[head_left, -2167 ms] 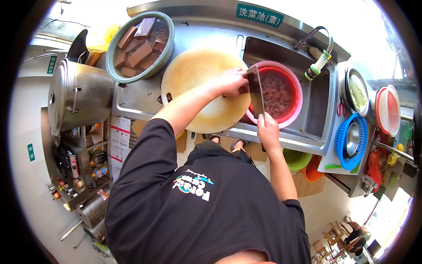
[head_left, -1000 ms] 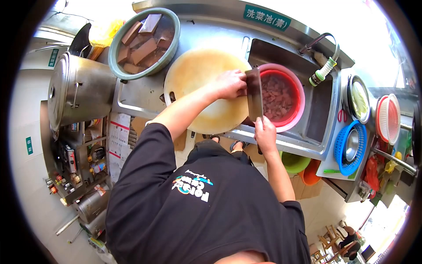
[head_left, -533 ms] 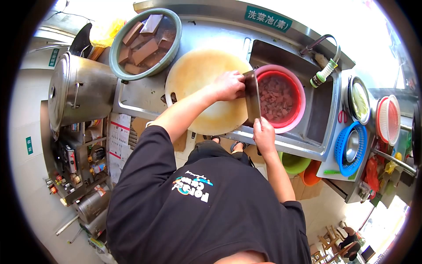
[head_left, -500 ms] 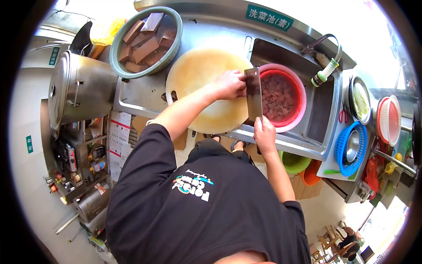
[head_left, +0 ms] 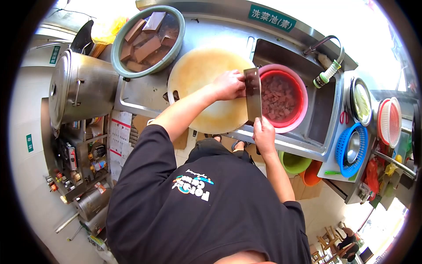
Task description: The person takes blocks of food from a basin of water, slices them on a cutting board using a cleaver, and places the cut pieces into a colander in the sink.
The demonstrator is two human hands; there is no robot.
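My right hand [head_left: 264, 135] is wrapped around the handle of a cleaver [head_left: 253, 94]. Its broad blade stands between the round cutting board [head_left: 206, 61] and the red bowl [head_left: 300, 99]. Over the board's right side, my left hand [head_left: 230, 85] has its fingers curled, with the tips close against the blade's left face. Whatever those fingers may hold is hidden. Small brownish-pink cubes [head_left: 278, 97] lie in liquid in the red bowl, which sits inside a pink basin [head_left: 303, 119]. At the upper left, a grey-green basin [head_left: 116, 53] holds several large brown blocks [head_left: 148, 49] in water.
A metal sink [head_left: 323, 103] with a faucet [head_left: 338, 48] lies under and right of the pink basin. Blue basket [head_left: 361, 152] and stacked colanders [head_left: 390, 122] stand at the right. A large steel pot [head_left: 94, 88] is at the left. Below the counter are green [head_left: 294, 163] and orange tubs [head_left: 311, 174].
The view has shifted slightly, so the counter items appear a little to the right. Both hands and the cleaver keep nearly the same pose.
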